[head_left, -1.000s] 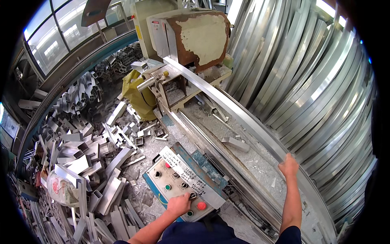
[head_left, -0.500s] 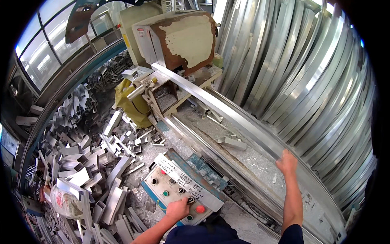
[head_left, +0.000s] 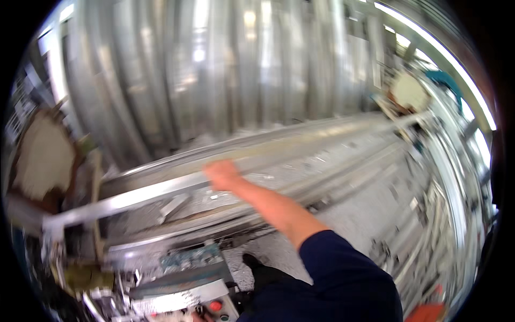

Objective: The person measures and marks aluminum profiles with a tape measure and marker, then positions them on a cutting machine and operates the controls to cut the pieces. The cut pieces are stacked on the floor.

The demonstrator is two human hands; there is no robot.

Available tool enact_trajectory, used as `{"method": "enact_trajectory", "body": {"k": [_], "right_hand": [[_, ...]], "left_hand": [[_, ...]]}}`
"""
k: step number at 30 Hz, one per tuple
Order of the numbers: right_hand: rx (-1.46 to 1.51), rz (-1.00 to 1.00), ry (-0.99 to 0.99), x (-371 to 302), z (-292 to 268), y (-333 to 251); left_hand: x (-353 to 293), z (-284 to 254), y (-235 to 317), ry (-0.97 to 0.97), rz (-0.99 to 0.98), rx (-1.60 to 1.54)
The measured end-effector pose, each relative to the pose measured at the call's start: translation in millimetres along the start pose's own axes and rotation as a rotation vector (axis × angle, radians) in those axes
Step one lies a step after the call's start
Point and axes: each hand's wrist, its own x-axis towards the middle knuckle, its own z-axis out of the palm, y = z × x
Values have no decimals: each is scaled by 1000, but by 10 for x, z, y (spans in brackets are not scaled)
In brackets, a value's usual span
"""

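My right hand (head_left: 222, 174) is closed on a long silvery aluminium profile (head_left: 134, 197), which slants over the machine bed; motion blur smears the fingers. At the lower edge, my left hand (head_left: 199, 316) shows only in part, its fingers around a black knob on the control panel (head_left: 232, 309). Near that hand is a red push button (head_left: 215, 305). A metal strip with handwriting (head_left: 182, 297) lies across the panel. The profile's left end reaches the saw head with a worn cream-and-brown cover (head_left: 45, 155).
Tall metal profiles (head_left: 214, 70) stand upright behind the bed. A second machine head (head_left: 410, 92) is at the bed's far right end. A short offcut (head_left: 173, 207) lies on the bed. Long profiles (head_left: 448, 177) and scrap cover the right side, with an orange object (head_left: 426, 313) at the lower right.
My view has swung far to the right, bringing the bed's other end into sight. My right hand stays at the profile, and my left stays at the panel's knob, now mostly cut off.
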Motion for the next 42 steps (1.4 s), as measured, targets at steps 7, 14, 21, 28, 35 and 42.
{"method": "enact_trajectory", "body": {"k": [7, 14, 21, 28, 35, 42], "right_hand": [[6, 31, 57, -69, 6, -36], [43, -12, 71, 162, 140, -235], [-4, 171, -3, -78, 237, 278], [-134, 214, -140, -106, -352, 225], [-122, 246, -77, -301, -431, 206], [-115, 230, -50, -304, -347, 241]], "left_hand": [[-223, -536, 402, -201, -48, 11], [289, 18, -317, 27, 395, 155], [390, -366, 113, -50, 150, -21], [363, -503, 143, 105, 20, -90], [513, -672, -93, 266, 19, -59], [594, -715, 28, 162, -204, -76]]}}
